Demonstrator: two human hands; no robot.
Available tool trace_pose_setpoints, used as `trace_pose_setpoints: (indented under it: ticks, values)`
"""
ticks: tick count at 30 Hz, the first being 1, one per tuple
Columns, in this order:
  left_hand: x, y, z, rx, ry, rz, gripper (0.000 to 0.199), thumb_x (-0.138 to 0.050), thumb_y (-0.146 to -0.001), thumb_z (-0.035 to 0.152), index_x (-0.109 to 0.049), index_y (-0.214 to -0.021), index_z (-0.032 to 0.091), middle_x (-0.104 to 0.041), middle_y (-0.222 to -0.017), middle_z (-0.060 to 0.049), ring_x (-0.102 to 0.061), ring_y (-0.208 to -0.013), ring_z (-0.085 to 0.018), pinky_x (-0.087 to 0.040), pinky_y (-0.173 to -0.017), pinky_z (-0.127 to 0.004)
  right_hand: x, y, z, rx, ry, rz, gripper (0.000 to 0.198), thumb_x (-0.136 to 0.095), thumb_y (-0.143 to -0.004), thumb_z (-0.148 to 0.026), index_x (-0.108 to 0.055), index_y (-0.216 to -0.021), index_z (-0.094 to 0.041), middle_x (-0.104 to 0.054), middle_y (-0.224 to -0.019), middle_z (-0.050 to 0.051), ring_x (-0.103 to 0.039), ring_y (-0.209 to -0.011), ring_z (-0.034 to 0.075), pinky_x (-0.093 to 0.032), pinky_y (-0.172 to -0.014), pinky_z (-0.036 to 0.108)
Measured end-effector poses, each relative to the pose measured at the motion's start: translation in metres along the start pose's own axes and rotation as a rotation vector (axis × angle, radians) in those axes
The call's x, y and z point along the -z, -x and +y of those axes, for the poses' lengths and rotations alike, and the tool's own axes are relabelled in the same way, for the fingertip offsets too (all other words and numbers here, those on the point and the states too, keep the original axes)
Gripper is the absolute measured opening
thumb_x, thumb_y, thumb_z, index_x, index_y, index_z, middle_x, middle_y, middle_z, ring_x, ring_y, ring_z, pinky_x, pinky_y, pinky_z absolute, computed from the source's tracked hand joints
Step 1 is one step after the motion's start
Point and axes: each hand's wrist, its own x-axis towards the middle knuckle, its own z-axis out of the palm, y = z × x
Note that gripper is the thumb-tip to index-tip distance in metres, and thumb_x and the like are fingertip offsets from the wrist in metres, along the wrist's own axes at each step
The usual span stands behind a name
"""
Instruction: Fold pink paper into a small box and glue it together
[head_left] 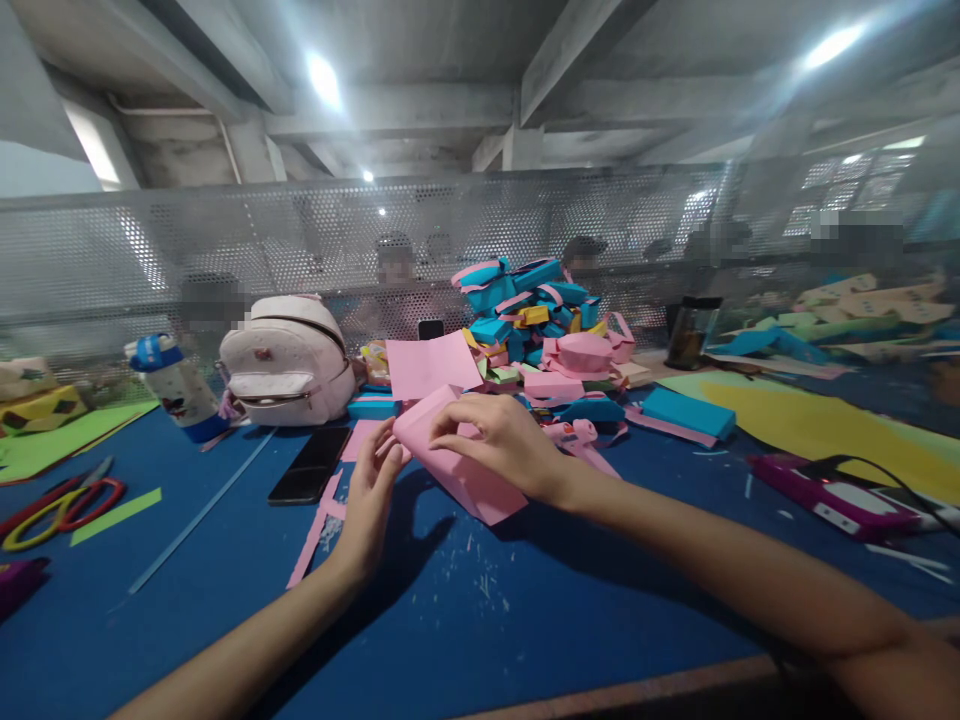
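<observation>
Over the blue table [450,640], the right hand [502,440] is pinching a folded pink paper [474,487] between thumb and forefinger. The left hand [371,495] is touching its left end; whether those fingers are gripping, I cannot tell.

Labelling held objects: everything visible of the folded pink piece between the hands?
The folded pink piece looks like plain paper or thin card, bent into a box-like form with flat sides and creased edges. It sits slanted over the blue tabletop; contact there is unclear. The left hand is at its left end; the right hand covers part of its top.
</observation>
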Motion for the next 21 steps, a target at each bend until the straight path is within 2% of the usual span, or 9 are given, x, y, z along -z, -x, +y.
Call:
trace_pose_setpoints:
  ticks: [7,14,21]
  values:
    - [-0.0003,0.0003,0.0004,-0.010,0.009,0.000,0.036,-0.061,-0.086,0.043,-0.057,-0.121,0.035,-0.055,-0.136,-0.004,-0.044,-0.134,-0.028,-0.039,-0.110,-0.049,-0.0004,0.0000,-0.0008,0.021,0.050,0.009,0.018,-0.056,-0.095,-0.028,-0.069,-0.086,-0.018,-0.073,-0.086,0.003,-0.065,-0.077,0.015,-0.044,-0.069,0.026]
    - [0.0007,0.0004,-0.0003,0.009,0.015,0.001,0.037,-0.060,-0.087,0.042,-0.056,-0.122,0.033,-0.054,-0.137,-0.004,-0.044,-0.134,-0.027,-0.038,-0.110,-0.048,-0.0039,-0.0001,0.0021,0.021,-0.069,0.024,0.013,-0.062,-0.087,-0.013,-0.073,-0.088,-0.020,-0.076,-0.088,0.001,-0.069,-0.082,0.015,-0.048,-0.072,0.026]
    - [-0.0002,0.0010,0.0004,0.004,0.017,-0.003,0.031,-0.058,-0.089,0.041,-0.057,-0.120,0.038,-0.056,-0.135,0.000,-0.043,-0.134,-0.026,-0.037,-0.110,-0.050,-0.0020,-0.0006,0.0013,-0.064,-0.114,-0.021,0.006,-0.068,-0.081,-0.014,-0.072,-0.079,-0.018,-0.074,-0.079,0.001,-0.066,-0.073,0.013,-0.046,-0.068,0.025]
